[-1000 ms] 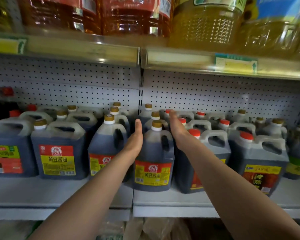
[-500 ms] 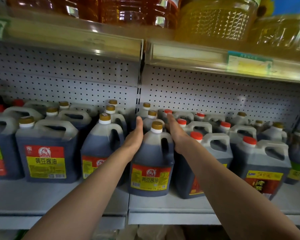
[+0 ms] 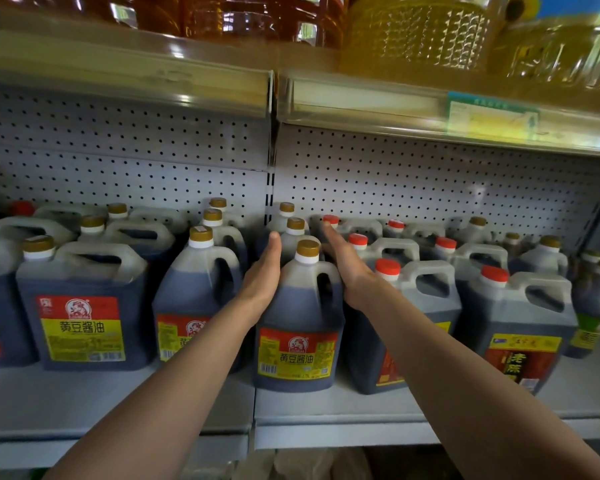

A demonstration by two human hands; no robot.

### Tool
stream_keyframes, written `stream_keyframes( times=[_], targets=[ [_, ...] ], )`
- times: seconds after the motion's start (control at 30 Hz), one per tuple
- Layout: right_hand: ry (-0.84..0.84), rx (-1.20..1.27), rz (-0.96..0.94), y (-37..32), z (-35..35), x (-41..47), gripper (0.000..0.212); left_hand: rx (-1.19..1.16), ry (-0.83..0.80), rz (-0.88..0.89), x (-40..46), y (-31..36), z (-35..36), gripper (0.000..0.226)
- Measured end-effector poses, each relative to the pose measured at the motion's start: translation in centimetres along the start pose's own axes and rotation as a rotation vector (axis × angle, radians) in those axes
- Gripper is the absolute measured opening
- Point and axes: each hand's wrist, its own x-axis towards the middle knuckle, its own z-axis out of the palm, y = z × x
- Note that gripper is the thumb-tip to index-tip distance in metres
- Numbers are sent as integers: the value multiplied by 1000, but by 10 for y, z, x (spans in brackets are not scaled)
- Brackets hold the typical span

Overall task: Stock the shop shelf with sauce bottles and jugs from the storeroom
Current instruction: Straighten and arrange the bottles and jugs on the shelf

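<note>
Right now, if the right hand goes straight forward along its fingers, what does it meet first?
Probably the red-capped jug at the back; the right hand fingertips already point at its cap, though depth is unclear.

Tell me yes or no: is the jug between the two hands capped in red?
No, the jug flanked by the left hand and right hand has a gold cap; the red caps sit on jugs to its right.

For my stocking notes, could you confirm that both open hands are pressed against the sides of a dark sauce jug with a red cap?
Not quite: the head view shows the left hand and right hand flanking a dark sauce jug with a gold cap, not red.
</note>
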Motion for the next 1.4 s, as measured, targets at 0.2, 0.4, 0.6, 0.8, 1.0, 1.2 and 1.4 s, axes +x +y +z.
stream_keyframes(
  times=[0.2,0.4,0.6,0.8,1.0,1.2,1.4],
  targets=[
    [37,-37,-1,0,1,-1,78,42,4,-16,2,-5,1,136],
    [33,-51,-7,-1,4,-9,67,36,-7,-27,-5,0,4,126],
    [46,-49,0,-7,7,-22,54,13,31,-51,-13,-1,4,130],
    [153,-67,-77,-1,12,-42,57,-40,64,102,-62,-11,0,58],
    [349,-237,-337,55,21,-92,71,-72,147,223,-91,-59,2,42],
    [332,-304,-146,127,14,-125,56,-95,234,79,-114,-105,8,44],
    [312,-341,-123,140,13,-130,56,-15,250,65,-121,-113,17,68]
  ],
)
